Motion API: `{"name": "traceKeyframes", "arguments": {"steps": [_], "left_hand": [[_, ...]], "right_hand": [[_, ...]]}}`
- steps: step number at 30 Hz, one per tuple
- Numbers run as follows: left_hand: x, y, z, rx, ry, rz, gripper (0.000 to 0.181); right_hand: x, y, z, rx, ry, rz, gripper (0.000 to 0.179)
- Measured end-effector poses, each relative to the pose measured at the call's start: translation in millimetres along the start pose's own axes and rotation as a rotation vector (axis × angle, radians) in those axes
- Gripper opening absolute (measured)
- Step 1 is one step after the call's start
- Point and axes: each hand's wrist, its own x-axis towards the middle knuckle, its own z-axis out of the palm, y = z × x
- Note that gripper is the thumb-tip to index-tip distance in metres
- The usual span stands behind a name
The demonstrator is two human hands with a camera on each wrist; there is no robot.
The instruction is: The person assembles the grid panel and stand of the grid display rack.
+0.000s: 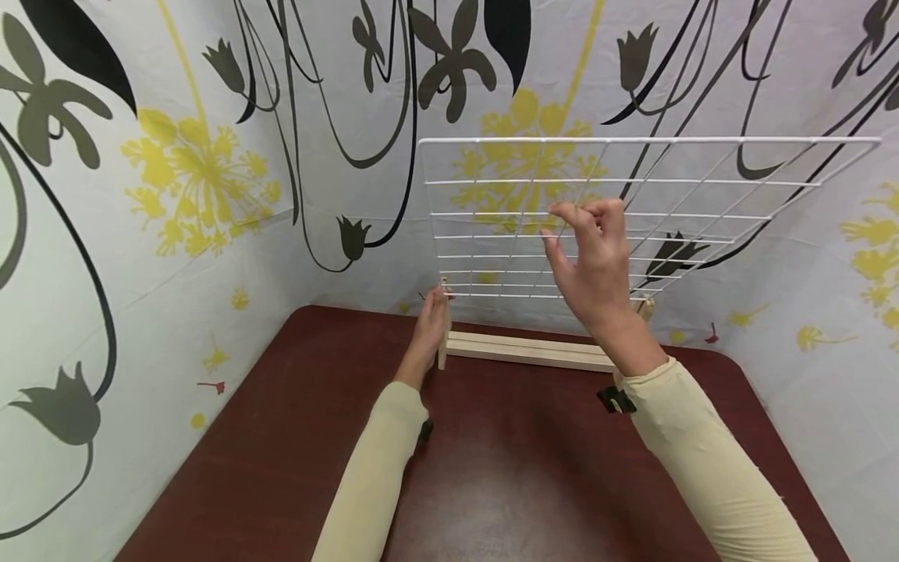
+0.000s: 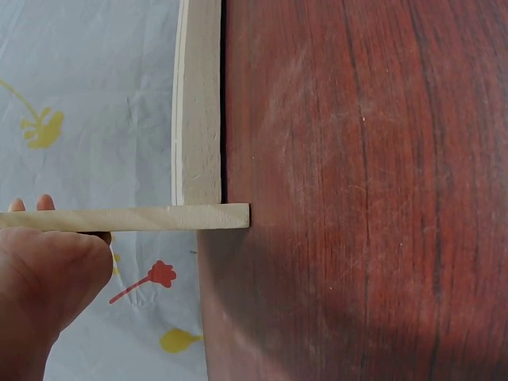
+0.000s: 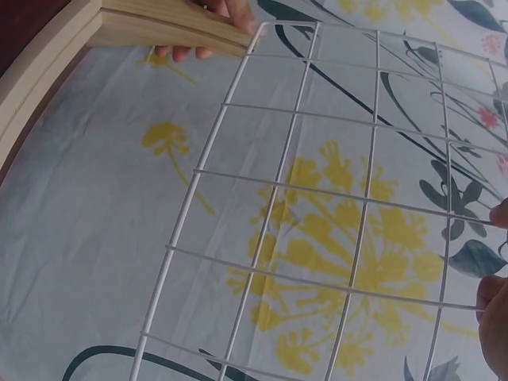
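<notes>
A white wire grid (image 1: 534, 256) stands tilted above the wooden stand, its wide top edge toward me. My right hand (image 1: 597, 265) pinches its wires near the middle with bent fingers and thumb. At the left, my left hand (image 1: 427, 328) holds the left wooden upright (image 2: 151, 217) between thumb and fingers. That upright meets one end of the wooden base rail (image 1: 527, 350). In the right wrist view, a lower corner of the grid is at the tip of the grooved upright (image 3: 171, 28); whether it sits in the groove I cannot tell. My right arm partly hides the right upright (image 1: 646, 308).
The stand is at the far edge of a dark red-brown table (image 1: 477, 484) with rounded corners. Patterned fabric (image 1: 337, 179) with flowers surrounds the table behind and at both sides. A dark wrist camera (image 1: 616, 400) sits at the right sleeve.
</notes>
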Motion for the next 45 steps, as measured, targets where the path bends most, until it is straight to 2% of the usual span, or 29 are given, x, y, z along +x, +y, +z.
{"name": "traceKeyframes", "arguments": {"steps": [8,12,18,25,30,37,45], "left_hand": [[-1.1,2.5,-0.5,0.022,0.01,-0.02,0.059],[0.1,0.0,0.1,0.017,0.008,0.012,0.06],[0.7,-1.6,1.6,-0.012,0.007,0.049,0.06],[-1.5,0.0,0.3,0.04,-0.005,0.031,0.066],[-2.0,0.6,0.9,0.04,0.001,0.021,0.065],[-2.8,2.3,4.4,0.03,-0.004,0.028,0.066],[-2.0,0.3,4.0,-0.007,0.009,0.048,0.062]], "right_hand": [[6.0,3,1,-0.019,-0.041,-0.014,0.032],[8.4,5,2,-0.038,-0.05,-0.012,0.034],[12.0,8,5,-0.051,-0.023,0.024,0.032],[12.3,12,9,-0.073,-0.035,0.002,0.034],[9.8,13,13,-0.085,-0.049,-0.032,0.036],[8.0,10,9,-0.131,-0.105,-0.06,0.037],[13.2,5,5,-0.175,-0.193,-0.023,0.046]]}}
